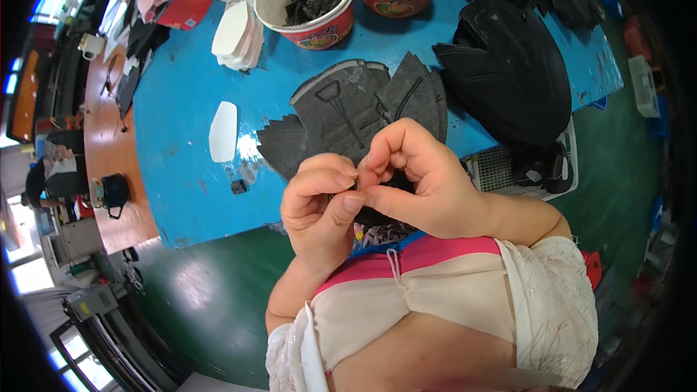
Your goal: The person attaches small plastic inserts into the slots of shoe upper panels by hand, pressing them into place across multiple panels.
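Left hand (pixel 314 199) pinches a dark bit (pixel 353 186); right hand (pixel 432 185), I can't tell. Tubs (pixel 268 6) already hold scraps (pixel 314 3); grey pieces (pixel 316 120) apparently remain.

Legible text: none. Printed labels on left tub (pixel 342 27) and right tub (pixel 426 1), both red-and-white, toward far side of blue table (pixel 189 203); lettering too small to read.

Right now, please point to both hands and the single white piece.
Left hand (pixel 321 222), head view, middle of the hand.
Right hand (pixel 440 190), head view, middle of the hand.
Single white piece (pixel 223 132), head view, its flat middle.
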Action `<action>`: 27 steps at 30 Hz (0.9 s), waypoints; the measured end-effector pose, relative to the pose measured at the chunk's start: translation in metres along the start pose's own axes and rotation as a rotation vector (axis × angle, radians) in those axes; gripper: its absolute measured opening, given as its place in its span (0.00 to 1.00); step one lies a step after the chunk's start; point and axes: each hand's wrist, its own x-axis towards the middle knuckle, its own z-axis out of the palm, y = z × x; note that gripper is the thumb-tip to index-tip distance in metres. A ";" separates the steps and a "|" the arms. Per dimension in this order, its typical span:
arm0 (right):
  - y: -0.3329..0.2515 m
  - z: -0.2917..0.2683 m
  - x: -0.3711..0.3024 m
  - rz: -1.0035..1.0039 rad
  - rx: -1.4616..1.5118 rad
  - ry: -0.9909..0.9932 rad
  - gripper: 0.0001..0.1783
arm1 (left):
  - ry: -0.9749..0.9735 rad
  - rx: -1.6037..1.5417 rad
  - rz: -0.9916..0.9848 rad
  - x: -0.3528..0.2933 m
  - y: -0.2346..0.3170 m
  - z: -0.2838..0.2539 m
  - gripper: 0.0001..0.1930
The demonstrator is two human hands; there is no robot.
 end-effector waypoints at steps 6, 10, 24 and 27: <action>0.002 0.003 0.002 -0.145 -0.372 -0.001 0.13 | 0.007 0.048 -0.057 -0.003 0.003 -0.003 0.10; 0.010 -0.002 0.005 -0.263 -0.452 0.055 0.13 | 0.055 0.408 0.072 -0.004 0.000 -0.011 0.09; 0.021 -0.006 0.003 -0.804 -0.889 0.200 0.14 | 0.123 0.498 0.079 -0.005 -0.002 -0.005 0.09; 0.020 -0.007 0.001 -0.829 -0.939 0.185 0.13 | 0.084 0.457 0.096 -0.009 -0.001 0.000 0.10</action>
